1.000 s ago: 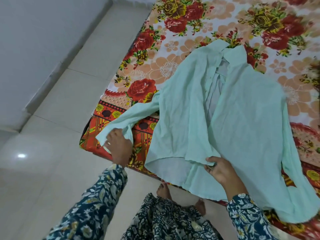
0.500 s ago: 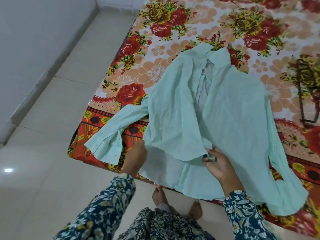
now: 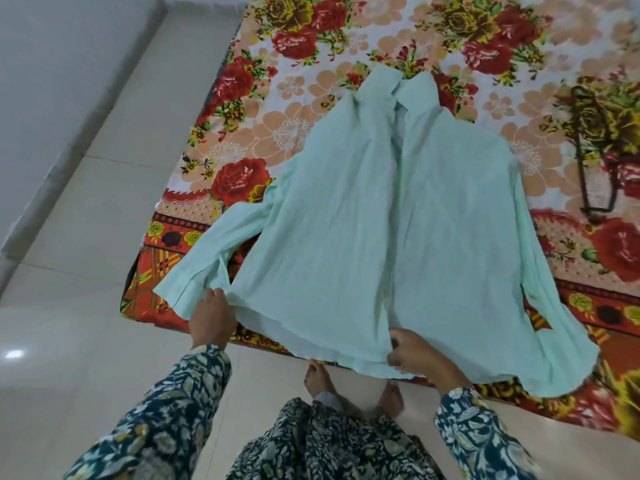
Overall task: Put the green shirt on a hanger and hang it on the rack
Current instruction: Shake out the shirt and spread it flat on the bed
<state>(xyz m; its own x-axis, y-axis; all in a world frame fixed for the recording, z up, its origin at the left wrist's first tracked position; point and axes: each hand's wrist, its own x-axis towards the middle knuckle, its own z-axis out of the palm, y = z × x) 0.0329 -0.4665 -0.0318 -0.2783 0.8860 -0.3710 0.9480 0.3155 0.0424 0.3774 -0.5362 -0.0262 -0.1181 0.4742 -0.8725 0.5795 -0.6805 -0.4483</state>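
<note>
The pale green shirt (image 3: 398,220) lies spread front-up on the flowered bedsheet (image 3: 311,46), collar away from me, hem at the bed's near edge. My left hand (image 3: 211,317) grips the hem at its left corner, beside the left sleeve cuff. My right hand (image 3: 415,355) pinches the hem where the two front panels meet. A dark hanger (image 3: 595,161) lies on the sheet to the right of the shirt, hard to make out against the print. No rack is in view.
The bed's near edge (image 3: 571,407) runs from lower left toward the right. Pale tiled floor (image 3: 86,237) fills the left side, with a grey wall and skirting beyond it. My bare feet (image 3: 349,386) stand on the floor just below the hem.
The left front panel, folded back before, now lies flat over the shirt. My left hand left the sleeve cuff and took the hem's left corner. My right hand drew the hem nearer.
</note>
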